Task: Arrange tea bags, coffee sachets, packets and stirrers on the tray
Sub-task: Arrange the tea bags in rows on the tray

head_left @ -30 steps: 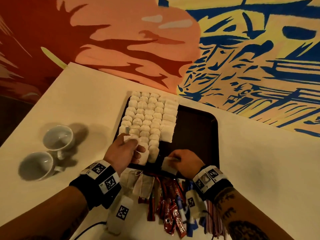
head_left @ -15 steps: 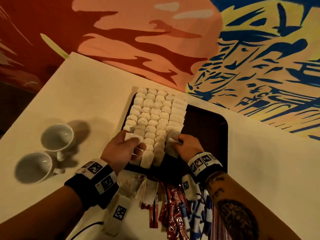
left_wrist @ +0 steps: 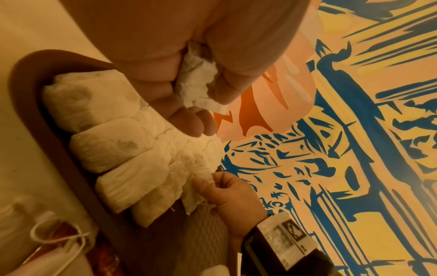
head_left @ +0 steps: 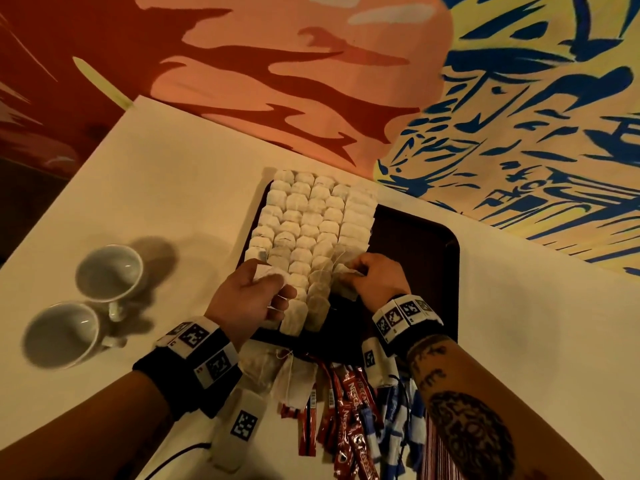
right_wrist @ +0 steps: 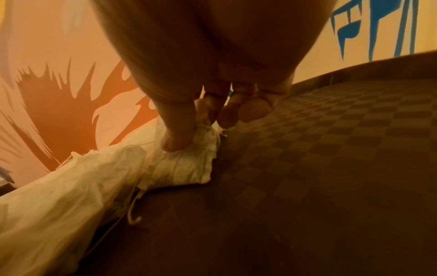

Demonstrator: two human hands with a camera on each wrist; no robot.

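White table, wall mural behind. Dark tray at centre, tea bags in rows filling its 9 o'clock half. Two cups well apart at 9 o'clock. Red sachets, blue packets and loose bags heaped off the tray at 6 o'clock. Left hand clutching a crumpled bag above the rows. Right hand pinching a bag at the rows' 3 o'clock edge, pressed onto the tray.

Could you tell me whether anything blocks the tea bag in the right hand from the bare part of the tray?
Nothing visible does: the right hand pinches the tea bag right at the rows' edge, and the tray floor beside it lies bare.
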